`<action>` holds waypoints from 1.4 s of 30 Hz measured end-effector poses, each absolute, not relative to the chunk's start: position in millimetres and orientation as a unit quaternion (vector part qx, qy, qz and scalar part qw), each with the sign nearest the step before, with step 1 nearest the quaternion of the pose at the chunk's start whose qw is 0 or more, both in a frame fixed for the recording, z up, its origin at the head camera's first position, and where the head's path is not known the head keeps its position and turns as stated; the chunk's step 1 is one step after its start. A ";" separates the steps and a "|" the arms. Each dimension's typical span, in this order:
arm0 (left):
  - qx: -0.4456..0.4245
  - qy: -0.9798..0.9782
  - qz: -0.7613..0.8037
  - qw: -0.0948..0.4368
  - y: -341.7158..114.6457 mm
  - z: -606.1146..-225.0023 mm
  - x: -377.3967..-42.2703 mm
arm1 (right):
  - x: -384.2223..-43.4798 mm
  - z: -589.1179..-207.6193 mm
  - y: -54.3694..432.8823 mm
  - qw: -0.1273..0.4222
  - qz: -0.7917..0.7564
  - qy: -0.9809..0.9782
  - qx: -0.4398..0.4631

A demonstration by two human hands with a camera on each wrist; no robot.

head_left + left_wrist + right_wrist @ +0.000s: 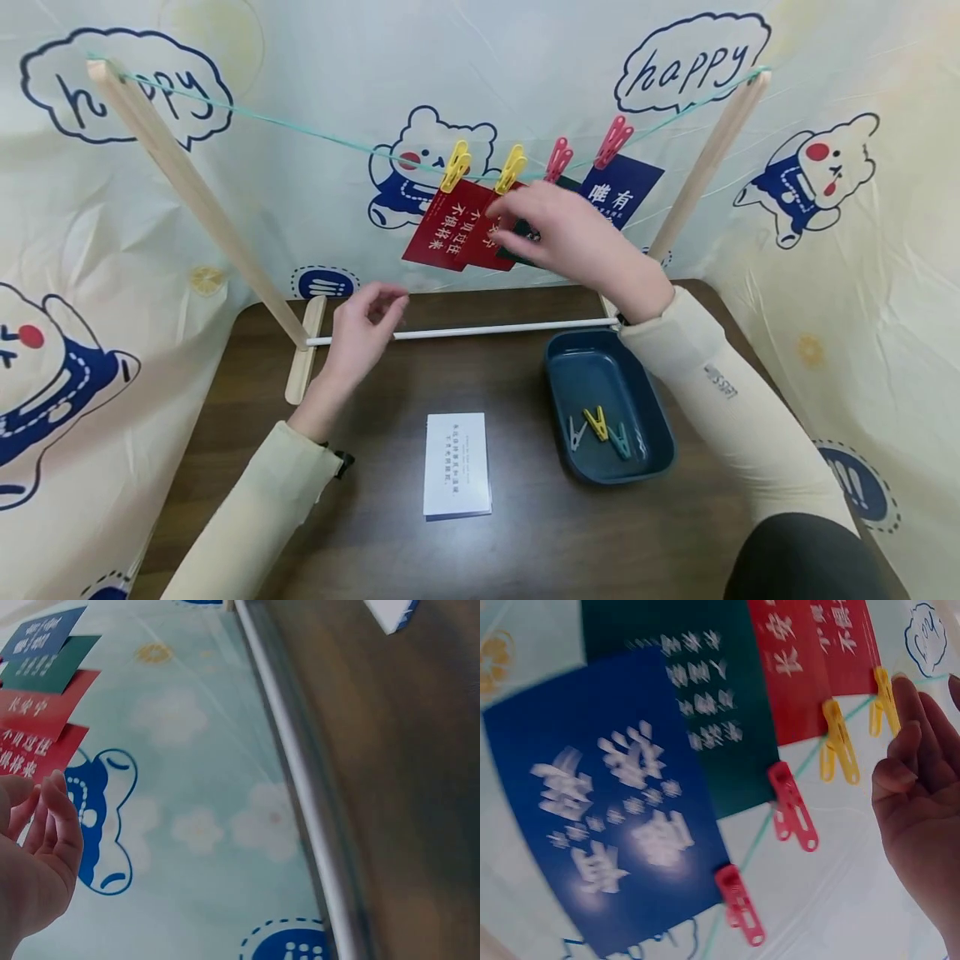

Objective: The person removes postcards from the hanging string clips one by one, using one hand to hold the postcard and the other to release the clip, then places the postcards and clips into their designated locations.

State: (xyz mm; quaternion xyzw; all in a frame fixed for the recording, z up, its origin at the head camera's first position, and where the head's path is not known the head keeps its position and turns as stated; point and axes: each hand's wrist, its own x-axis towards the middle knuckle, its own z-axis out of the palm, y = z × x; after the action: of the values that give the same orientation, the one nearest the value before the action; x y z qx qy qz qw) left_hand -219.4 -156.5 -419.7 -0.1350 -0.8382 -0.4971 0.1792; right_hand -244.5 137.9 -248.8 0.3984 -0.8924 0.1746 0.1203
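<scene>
Two red cards, a green card (697, 757) and a blue card (622, 817) hang overlapping on a turquoise string (300, 129). A yellow clothespin (455, 167) clips the leftmost red card (442, 229), another yellow one the second red card (791, 675). Pink clothespins (791, 806) fasten the green and blue cards. My right hand (570, 233), fingers loosely bent and holding nothing, is beside the yellow clothespins and covers part of the green card in the head view. Lower down, my left hand (363, 329) hovers near the white rod (480, 331), fingers relaxed and nothing between them.
Wooden posts (198, 200) hold up the string on both sides. A blue tray (555, 417) with several loose clothespins (596, 423) stands at the right on the brown table (360, 517). Left of it lies a stack of white cards (455, 464).
</scene>
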 end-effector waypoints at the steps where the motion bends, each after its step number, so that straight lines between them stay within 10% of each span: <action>1: -0.133 -0.835 -0.500 0.184 -156.4 -416.7 -222.9 | -247.1 -243.3 134.8 0.130 0.173 -0.890 0.400; 10: -0.099 -0.809 -0.544 0.201 -149.5 -394.8 -248.2 | -276.1 -205.4 111.4 0.173 0.123 -0.908 0.362; 21: -0.100 -0.804 -0.550 0.205 -144.0 -387.3 -264.6 | -296.8 -193.8 102.4 0.074 0.072 -0.944 0.314; 42: -0.103 -0.803 -0.553 0.195 -139.1 -385.4 -268.9 | -303.3 -198.0 96.9 0.050 0.141 -0.929 0.337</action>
State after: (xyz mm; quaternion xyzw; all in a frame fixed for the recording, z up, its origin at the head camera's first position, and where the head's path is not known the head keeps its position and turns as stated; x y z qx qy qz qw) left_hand -268.9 -139.1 -385.4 -0.1035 -0.8032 -0.5531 0.1953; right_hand -303.3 96.9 -198.0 0.3369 -0.9295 0.1414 0.0504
